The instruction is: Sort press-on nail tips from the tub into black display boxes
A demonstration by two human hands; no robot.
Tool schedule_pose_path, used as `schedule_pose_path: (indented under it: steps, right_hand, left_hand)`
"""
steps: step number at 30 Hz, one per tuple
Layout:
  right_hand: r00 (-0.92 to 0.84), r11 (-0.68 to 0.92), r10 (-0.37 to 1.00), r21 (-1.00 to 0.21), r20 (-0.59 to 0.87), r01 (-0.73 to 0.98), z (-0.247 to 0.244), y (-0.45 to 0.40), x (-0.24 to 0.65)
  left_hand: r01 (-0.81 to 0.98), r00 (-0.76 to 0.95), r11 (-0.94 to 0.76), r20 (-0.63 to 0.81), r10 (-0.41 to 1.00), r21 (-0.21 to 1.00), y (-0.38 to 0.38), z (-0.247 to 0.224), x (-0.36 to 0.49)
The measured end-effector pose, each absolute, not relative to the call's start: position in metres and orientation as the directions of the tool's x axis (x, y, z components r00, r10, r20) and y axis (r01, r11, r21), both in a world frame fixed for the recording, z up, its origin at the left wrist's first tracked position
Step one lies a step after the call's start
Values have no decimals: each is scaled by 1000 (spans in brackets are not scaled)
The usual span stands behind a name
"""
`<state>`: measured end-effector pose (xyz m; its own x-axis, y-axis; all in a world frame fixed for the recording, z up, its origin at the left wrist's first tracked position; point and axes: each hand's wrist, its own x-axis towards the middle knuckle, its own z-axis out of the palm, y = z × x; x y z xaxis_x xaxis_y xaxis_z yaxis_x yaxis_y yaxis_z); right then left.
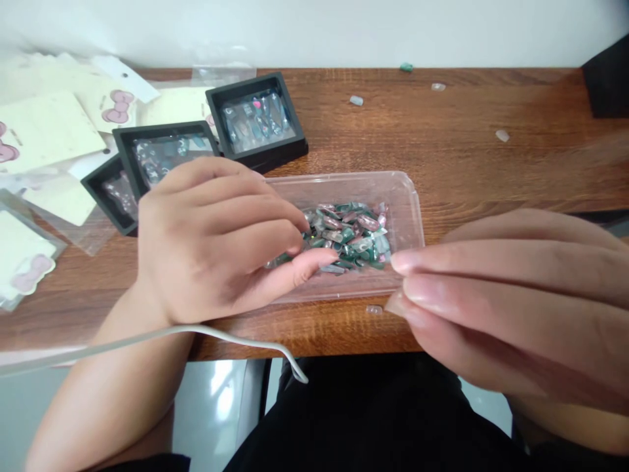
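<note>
A clear plastic tub [411, 203] holds a heap of press-on nails [361, 233] in green, pink and clear tones. My left hand [223, 242] reaches over the tub's left side, fingers bent at the heap and thumb held apart from them. Nothing shows in its grasp. Close to the camera, at the tub's right front corner, my right hand [496, 295] pinches its fingertips together. A pale, see-through press-on nail [394, 303] seems to stick out from that pinch. Just below the tub's front edge, one clear loose nail [374, 309] lies on the wooden table [334, 328].
Black framed cases [303, 141] with nail sets sit behind and left of the tub. Cream cards [49, 131] with pink bows and clear sleeves spread at far left. Several loose nails [356, 100] lie toward the wall. A white cable [221, 332] crosses my left forearm.
</note>
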<state>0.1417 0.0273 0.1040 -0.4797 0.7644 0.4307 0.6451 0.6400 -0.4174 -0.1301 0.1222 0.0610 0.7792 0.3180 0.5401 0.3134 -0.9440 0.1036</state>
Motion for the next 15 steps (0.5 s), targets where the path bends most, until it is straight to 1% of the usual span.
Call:
schedule_pose_path:
  steps: [2, 7, 9, 11, 13, 15]
  right_hand:
    - [-513, 671, 740, -444, 434, 593, 103, 29, 147]
    - [-508, 666, 745, -435, 433, 606, 108, 23, 139]
    - [-433, 621, 775, -432, 460, 654, 108, 13, 133]
    - [-315, 557, 795, -416, 519, 719, 103, 0, 131]
    - [-192, 477, 798, -403, 572, 781, 91, -12, 140]
    - [-117, 416, 793, -391, 598, 821, 73, -23, 159]
  left_hand:
    - [321, 789, -941, 520, 328, 108, 123, 62, -129]
    - [277, 830, -953, 470, 301, 121, 126, 63, -130]
    - [256, 836, -956, 463, 293, 143, 128, 63, -131]
    - [229, 836, -958, 469, 285, 174, 129, 61, -132]
    - [208, 834, -954, 471, 287, 214, 130, 58, -133]
    - [212, 827, -936, 459, 325, 281, 130, 53, -133]
